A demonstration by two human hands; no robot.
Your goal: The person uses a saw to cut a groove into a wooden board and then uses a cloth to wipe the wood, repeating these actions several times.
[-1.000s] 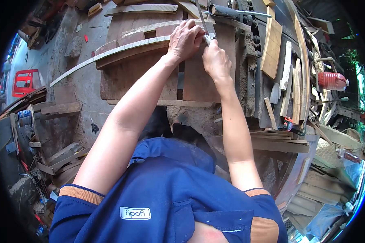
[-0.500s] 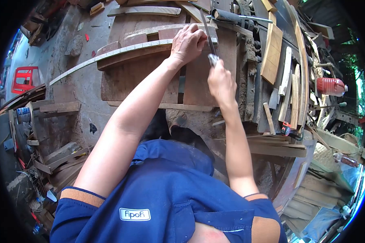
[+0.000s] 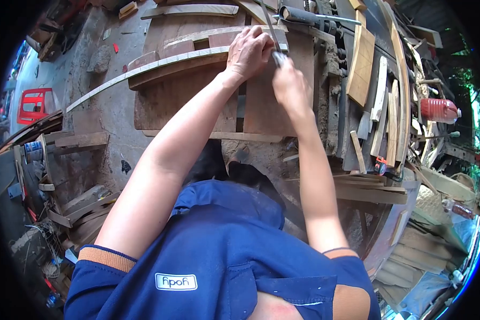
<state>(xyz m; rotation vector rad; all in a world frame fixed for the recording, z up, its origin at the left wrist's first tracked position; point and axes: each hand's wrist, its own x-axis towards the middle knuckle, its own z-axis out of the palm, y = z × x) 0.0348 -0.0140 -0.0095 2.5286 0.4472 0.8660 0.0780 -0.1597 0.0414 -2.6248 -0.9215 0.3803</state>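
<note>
Curved across the low wooden bench lies a long light strip of wood with evenly spaced marks, set along a curved brown wood block. My left hand is closed on the strip near its right end, fingers curled over it. My right hand is wrapped round the handle of a saw, whose narrow dark blade points up and away, across the strip just right of my left hand. Motion blurs the right hand a little.
Beyond the strip lie more wood pieces. On the right, a dark surface carries boards, sticks and a clamp-like metal rod. A red stool stands far left, and a red bottle far right.
My right hand and the saw have moved forward, away from my body. My left hand keeps its hold on the strip. The view has shifted slightly.
</note>
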